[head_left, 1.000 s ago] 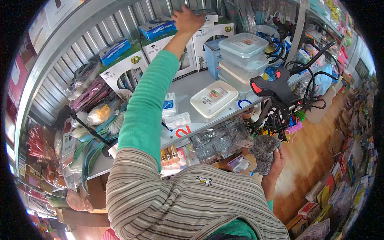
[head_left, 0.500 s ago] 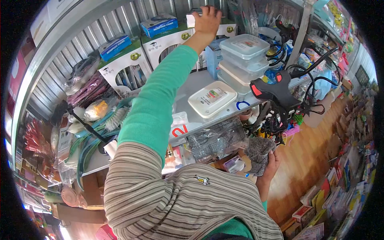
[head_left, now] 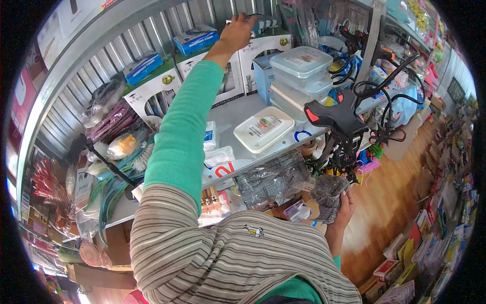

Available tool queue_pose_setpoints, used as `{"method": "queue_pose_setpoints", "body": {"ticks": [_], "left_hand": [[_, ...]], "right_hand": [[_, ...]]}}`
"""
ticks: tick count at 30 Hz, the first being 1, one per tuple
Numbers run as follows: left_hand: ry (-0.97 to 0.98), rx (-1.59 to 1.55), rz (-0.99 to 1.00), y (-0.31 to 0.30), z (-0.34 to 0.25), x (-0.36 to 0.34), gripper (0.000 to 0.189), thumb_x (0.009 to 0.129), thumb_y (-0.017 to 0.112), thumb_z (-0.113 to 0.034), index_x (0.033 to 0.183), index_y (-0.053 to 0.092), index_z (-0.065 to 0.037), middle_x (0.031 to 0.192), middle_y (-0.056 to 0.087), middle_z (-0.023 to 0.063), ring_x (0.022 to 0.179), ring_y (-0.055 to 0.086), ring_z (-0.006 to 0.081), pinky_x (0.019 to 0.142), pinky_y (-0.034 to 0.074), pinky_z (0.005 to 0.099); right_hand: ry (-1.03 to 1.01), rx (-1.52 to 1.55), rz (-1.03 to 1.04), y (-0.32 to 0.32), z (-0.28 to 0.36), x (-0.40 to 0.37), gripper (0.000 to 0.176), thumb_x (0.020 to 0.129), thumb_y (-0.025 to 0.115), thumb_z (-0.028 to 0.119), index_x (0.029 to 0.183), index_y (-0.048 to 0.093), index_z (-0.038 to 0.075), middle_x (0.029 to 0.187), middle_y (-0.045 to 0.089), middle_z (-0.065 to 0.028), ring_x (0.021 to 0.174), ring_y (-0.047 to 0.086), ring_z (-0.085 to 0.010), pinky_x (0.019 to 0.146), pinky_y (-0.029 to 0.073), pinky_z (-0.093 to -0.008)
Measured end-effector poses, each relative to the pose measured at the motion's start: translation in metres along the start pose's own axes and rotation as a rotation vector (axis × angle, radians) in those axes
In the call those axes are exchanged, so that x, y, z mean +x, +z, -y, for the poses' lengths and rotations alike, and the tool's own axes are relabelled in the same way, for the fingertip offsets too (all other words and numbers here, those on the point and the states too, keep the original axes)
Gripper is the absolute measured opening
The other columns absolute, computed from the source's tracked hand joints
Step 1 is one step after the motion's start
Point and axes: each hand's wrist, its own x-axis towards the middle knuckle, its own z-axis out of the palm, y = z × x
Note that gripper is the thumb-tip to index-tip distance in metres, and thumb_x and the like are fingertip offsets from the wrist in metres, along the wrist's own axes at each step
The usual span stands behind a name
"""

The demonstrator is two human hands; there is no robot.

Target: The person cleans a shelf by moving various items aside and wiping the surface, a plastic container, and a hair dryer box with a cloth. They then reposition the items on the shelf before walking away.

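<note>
My left hand [head_left: 236, 31] reaches up in a green sleeve to the top of the shelf. Its fingers curl over the end of a small dark-and-white box [head_left: 264, 22] that lies on the tall white-and-green boxes [head_left: 263, 48]. Lower down at the right, my right hand [head_left: 345, 206] is shut on a crumpled grey cloth [head_left: 326, 191], held just below the shelf's front edge [head_left: 253, 164].
Stacked clear lidded containers [head_left: 298, 71] and a flat white container [head_left: 263, 126] sit on the grey shelf. Black flexible phone holders [head_left: 336, 116] hang at its right end. Blue boxes [head_left: 195, 38] top the white boxes. Brushes and bagged goods [head_left: 116, 147] crowd the left; wooden floor [head_left: 390, 202] at right.
My left hand slid right along the top boxes, then came back left and now grips the small box. My right hand with the cloth has hardly moved.
</note>
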Motion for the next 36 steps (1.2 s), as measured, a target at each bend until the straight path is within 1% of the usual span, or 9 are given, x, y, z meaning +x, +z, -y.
{"method": "queue_pose_setpoints", "body": {"ticks": [11,15,17,24,27,30,32,34,36], "left_hand": [[-0.348,0.133,0.181,-0.024,0.001,-0.015,0.048,0.074,0.054,-0.008,0.120,0.044,-0.017,0.119,0.041,0.0169,0.113,0.040,0.0336,0.086,0.042,0.0470],[-0.133,0.185,0.076,-0.014,-0.010,-0.010,0.041,0.077,0.051,-0.012,0.118,0.048,-0.017,0.123,0.040,0.0150,0.116,0.038,0.0315,0.090,0.038,0.0489],[0.100,0.283,0.092,-0.009,-0.015,-0.009,0.047,0.077,0.052,-0.014,0.123,0.045,-0.016,0.123,0.041,0.0154,0.116,0.037,0.0309,0.093,0.035,0.0480],[-0.112,0.281,0.224,0.003,-0.020,-0.002,0.034,0.082,0.046,-0.017,0.115,0.053,-0.014,0.126,0.040,0.0134,0.121,0.034,0.0281,0.097,0.026,0.0527],[-0.097,0.268,0.165,0.003,-0.021,-0.002,0.036,0.081,0.047,-0.019,0.116,0.051,-0.012,0.128,0.038,0.0142,0.121,0.033,0.0283,0.099,0.024,0.0530],[-0.126,0.304,0.105,-0.012,-0.023,-0.007,0.040,0.079,0.048,-0.018,0.119,0.048,-0.012,0.127,0.039,0.0172,0.121,0.033,0.0304,0.098,0.022,0.0554],[-0.153,0.307,0.079,-0.025,-0.015,-0.014,0.040,0.079,0.049,-0.018,0.118,0.048,-0.012,0.126,0.040,0.0173,0.120,0.033,0.0311,0.097,0.023,0.0572],[-0.174,0.315,-0.029,-0.027,0.003,-0.025,0.038,0.078,0.048,-0.017,0.116,0.049,-0.011,0.121,0.044,0.0168,0.117,0.036,0.0326,0.092,0.023,0.0621],[-0.241,0.352,0.067,-0.041,0.014,-0.037,0.038,0.078,0.048,-0.018,0.116,0.049,-0.011,0.119,0.045,0.0167,0.116,0.036,0.0328,0.091,0.023,0.0632]], "right_hand": [[0.022,-0.017,0.040,0.005,-0.004,-0.006,0.025,0.085,0.048,0.008,0.106,0.054,-0.003,0.097,0.060,-0.0101,0.086,0.058,-0.0163,0.079,0.045,-0.0281],[0.037,0.000,-0.016,0.001,-0.010,-0.003,0.027,0.085,0.048,0.008,0.108,0.053,-0.004,0.099,0.060,-0.0104,0.087,0.058,-0.0159,0.079,0.045,-0.0280],[0.046,-0.008,0.001,0.000,-0.009,-0.002,0.028,0.085,0.047,0.008,0.109,0.053,-0.004,0.100,0.060,-0.0110,0.087,0.058,-0.0163,0.079,0.045,-0.0283],[0.077,-0.043,-0.067,0.006,-0.003,-0.006,0.023,0.084,0.051,0.009,0.101,0.055,-0.005,0.099,0.059,-0.0098,0.089,0.055,-0.0151,0.079,0.043,-0.0265],[0.133,0.018,-0.127,0.009,-0.002,-0.007,0.024,0.084,0.051,0.010,0.103,0.055,-0.005,0.101,0.058,-0.0109,0.092,0.054,-0.0155,0.080,0.043,-0.0278],[0.143,0.032,-0.026,0.009,0.000,-0.005,0.025,0.084,0.051,0.011,0.103,0.055,-0.005,0.101,0.059,-0.0112,0.094,0.054,-0.0159,0.081,0.043,-0.0288],[0.132,-0.094,-0.141,0.016,0.001,-0.005,0.025,0.084,0.051,0.011,0.103,0.056,-0.005,0.100,0.059,-0.0108,0.091,0.055,-0.0158,0.082,0.042,-0.0284],[0.113,-0.056,-0.032,0.017,-0.001,0.000,0.026,0.084,0.049,0.010,0.105,0.055,-0.005,0.098,0.060,-0.0103,0.087,0.056,-0.0152,0.078,0.044,-0.0272],[0.091,-0.015,0.088,0.020,-0.005,0.005,0.027,0.085,0.047,0.009,0.107,0.054,-0.004,0.096,0.061,-0.0097,0.083,0.057,-0.0146,0.075,0.045,-0.0259]]}}
